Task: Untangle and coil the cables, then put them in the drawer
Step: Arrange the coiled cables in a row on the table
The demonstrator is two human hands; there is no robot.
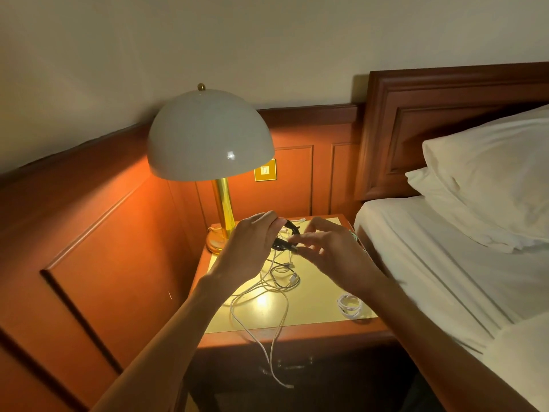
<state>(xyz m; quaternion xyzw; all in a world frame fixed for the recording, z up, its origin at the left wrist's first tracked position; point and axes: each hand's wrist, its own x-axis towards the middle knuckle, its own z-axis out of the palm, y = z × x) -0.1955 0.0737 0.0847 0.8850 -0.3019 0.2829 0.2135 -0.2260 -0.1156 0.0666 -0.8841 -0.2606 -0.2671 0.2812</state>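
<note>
Warm lamplight fills a bedroom corner lined with red-brown wood panelling. A nightstand with a glossy yellow top stands between the panelling and a bed with white sheets. A brass lamp with a white dome shade stands at the back left of the top.

Both bare forearms reach in from the bottom edge, and the hands meet above the back of the nightstand. The left hand pinches a black cable, wound into a small ring, with its fingers curled over the ring's upper edge. The ring is held clear of the surface on edge and tilted, its longer span running from upper right to lower left. The right hand pinches the cable's loose end at the bottom of the ring with thumb and forefinger, the other fingers spread. This hand is blurred, so the exact grip is hard to make out.

Below the hands a tangle of white cables sprawls over the middle of the top. One strand hangs over the front edge, its plug pointing down and right. A small white coil lies apart near the front right corner.

Both hands cover much of the ring. Deep shadow hides the nightstand's front.
</note>
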